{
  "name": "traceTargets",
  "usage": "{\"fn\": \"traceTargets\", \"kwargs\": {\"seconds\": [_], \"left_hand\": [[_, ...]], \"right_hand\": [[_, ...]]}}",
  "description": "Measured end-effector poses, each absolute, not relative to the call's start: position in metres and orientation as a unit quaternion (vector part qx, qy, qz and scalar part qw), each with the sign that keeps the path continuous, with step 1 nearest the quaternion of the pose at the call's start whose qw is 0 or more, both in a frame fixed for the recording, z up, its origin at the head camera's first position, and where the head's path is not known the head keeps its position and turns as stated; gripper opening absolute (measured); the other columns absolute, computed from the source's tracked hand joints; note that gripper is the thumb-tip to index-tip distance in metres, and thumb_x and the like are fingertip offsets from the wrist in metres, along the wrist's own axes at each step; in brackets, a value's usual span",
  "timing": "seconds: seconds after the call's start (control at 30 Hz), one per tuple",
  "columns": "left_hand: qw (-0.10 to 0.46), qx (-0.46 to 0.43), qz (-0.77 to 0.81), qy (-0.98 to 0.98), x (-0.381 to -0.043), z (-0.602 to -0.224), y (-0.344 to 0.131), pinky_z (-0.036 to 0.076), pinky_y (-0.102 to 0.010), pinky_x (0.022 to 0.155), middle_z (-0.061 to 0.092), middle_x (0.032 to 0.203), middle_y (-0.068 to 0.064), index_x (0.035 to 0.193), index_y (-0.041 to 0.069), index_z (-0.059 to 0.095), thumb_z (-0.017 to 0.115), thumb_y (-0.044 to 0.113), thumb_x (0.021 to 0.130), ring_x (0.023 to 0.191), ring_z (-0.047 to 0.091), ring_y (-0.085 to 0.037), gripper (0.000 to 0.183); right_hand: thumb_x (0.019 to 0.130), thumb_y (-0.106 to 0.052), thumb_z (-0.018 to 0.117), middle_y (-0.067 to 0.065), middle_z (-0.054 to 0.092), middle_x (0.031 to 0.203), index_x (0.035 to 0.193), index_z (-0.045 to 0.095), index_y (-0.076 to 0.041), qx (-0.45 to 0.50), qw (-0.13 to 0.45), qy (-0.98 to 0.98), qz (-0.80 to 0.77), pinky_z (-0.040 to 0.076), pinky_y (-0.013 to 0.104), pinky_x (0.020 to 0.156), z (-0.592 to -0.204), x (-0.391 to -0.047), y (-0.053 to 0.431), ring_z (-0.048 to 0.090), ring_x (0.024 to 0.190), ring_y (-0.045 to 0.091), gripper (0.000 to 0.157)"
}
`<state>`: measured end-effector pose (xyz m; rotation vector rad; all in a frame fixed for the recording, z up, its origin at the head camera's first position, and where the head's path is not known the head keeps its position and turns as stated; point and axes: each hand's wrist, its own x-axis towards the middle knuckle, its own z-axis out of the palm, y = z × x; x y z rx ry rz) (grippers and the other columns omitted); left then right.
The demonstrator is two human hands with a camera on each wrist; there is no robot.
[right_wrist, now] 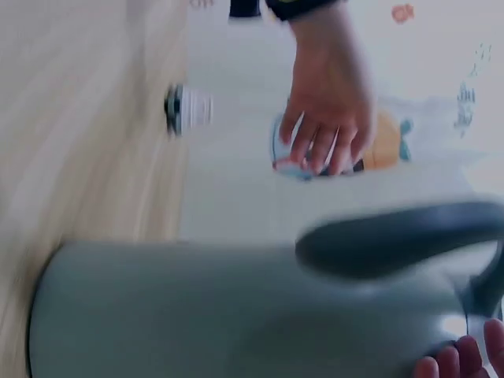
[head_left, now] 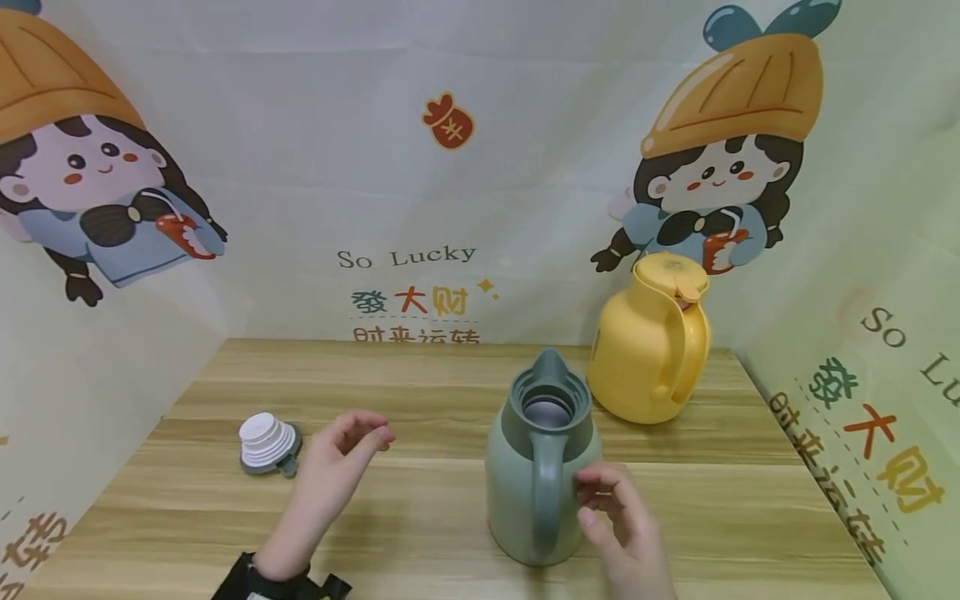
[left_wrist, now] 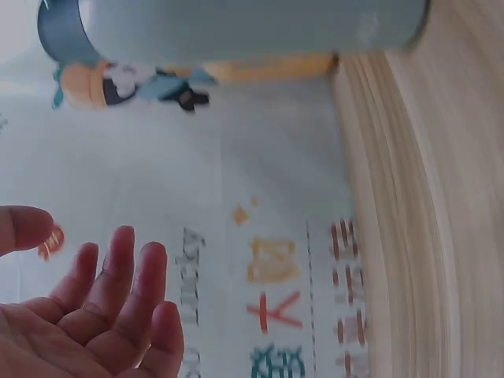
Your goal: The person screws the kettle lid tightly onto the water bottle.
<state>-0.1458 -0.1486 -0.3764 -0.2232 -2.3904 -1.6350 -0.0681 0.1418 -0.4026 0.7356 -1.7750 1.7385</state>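
A green vacuum jug (head_left: 510,483) stands upright on the table, its top uncovered so that the inner liner shows; its handle (head_left: 548,500) faces me. Close by its right side is my right hand (head_left: 626,529), fingers loosely bent and holding nothing; whether the fingertips touch the jug I cannot tell. My left hand (head_left: 341,462) hovers apart from the jug on its left, fingers relaxed, with nothing in them, as the left wrist view (left_wrist: 102,315) also shows. Beyond that hand lies a jug lid (head_left: 267,442), its white stepped plug pointing up.
A yellow jug (head_left: 637,358) with its lid on stands behind and to the right of the green one. The wooden table (head_left: 420,392) ends at a printed cloth backdrop (head_left: 300,167), which also rises at both sides.
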Motion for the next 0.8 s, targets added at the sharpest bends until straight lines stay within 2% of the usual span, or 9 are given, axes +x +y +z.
{"fn": "traceTargets", "kwargs": {"seconds": [0.1,0.2,0.33,0.43,0.5,0.6,0.7,0.8], "left_hand": [[0.157,-0.057,-0.5,-0.85,-0.157,-0.374,-0.172,0.047,-0.019,0.069,0.065,0.091,-0.01,0.102,0.001,0.06,0.06,0.011,0.09,0.079,0.06,-0.013,0.016],[0.203,-0.044,-0.451,-0.868,-0.166,-0.369,-0.192,0.044,-0.018,0.07,0.064,0.098,-0.01,0.108,0.002,0.058,0.057,0.016,0.091,0.083,0.058,-0.012,0.022],[0.231,-0.03,-0.434,-0.87,-0.175,-0.362,-0.211,0.042,-0.028,0.077,0.061,0.106,-0.013,0.115,0.0,0.053,0.055,0.019,0.092,0.093,0.055,-0.02,0.029],[0.23,-0.016,-0.438,-0.869,-0.181,-0.358,-0.225,0.04,-0.041,0.083,0.056,0.115,-0.018,0.121,-0.001,0.049,0.055,0.022,0.093,0.105,0.051,-0.03,0.037],[0.228,-0.008,-0.43,-0.873,-0.186,-0.358,-0.235,0.036,-0.051,0.087,0.048,0.124,-0.023,0.128,-0.001,0.043,0.055,0.025,0.092,0.113,0.043,-0.037,0.045],[0.222,-0.001,-0.411,-0.884,-0.195,-0.362,-0.253,0.026,-0.063,0.093,0.027,0.138,-0.029,0.138,0.001,0.031,0.057,0.028,0.091,0.124,0.025,-0.045,0.06],[0.212,0.006,-0.396,-0.893,-0.203,-0.37,-0.27,0.017,-0.069,0.094,0.005,0.143,-0.031,0.143,0.003,0.017,0.057,0.031,0.09,0.128,0.008,-0.048,0.072],[0.196,0.016,-0.39,-0.9,-0.21,-0.377,-0.281,0.014,-0.072,0.091,-0.007,0.144,-0.03,0.146,0.008,0.01,0.056,0.037,0.09,0.128,0.0,-0.049,0.077]], "right_hand": [[0.079,0.02,0.043,0.01,0.055,0.103,0.111,0.048,0.01,0.294,0.253,-0.65,0.654,0.044,0.022,0.076,-0.403,-0.066,0.134,0.052,0.09,0.015,0.034],[0.085,0.016,0.038,0.007,0.059,0.106,0.118,0.046,0.006,0.308,0.192,-0.627,0.69,0.046,0.023,0.079,-0.403,-0.064,0.127,0.058,0.09,0.017,0.035],[0.096,0.006,0.029,0.018,0.06,0.103,0.124,0.037,0.01,0.338,0.111,-0.584,0.73,0.05,0.033,0.077,-0.401,-0.064,0.117,0.062,0.082,0.027,0.029],[0.098,0.005,0.026,0.023,0.059,0.09,0.124,0.034,0.014,0.354,0.108,-0.575,0.73,0.053,0.037,0.065,-0.4,-0.065,0.11,0.06,0.072,0.028,0.028],[0.098,0.007,0.025,0.023,0.056,0.079,0.124,0.036,0.012,0.356,0.117,-0.579,0.724,0.052,0.035,0.056,-0.399,-0.065,0.107,0.056,0.064,0.026,0.028],[0.097,0.009,0.025,0.018,0.051,0.07,0.122,0.037,0.012,0.362,0.134,-0.588,0.711,0.048,0.032,0.047,-0.399,-0.067,0.104,0.049,0.057,0.024,0.028],[0.097,0.009,0.024,0.015,0.046,0.067,0.121,0.036,0.012,0.372,0.139,-0.592,0.702,0.046,0.03,0.045,-0.398,-0.068,0.103,0.045,0.053,0.023,0.027],[0.097,0.009,0.023,0.013,0.043,0.067,0.121,0.036,0.012,0.376,0.141,-0.597,0.695,0.045,0.029,0.045,-0.397,-0.069,0.104,0.043,0.053,0.021,0.027]]}}
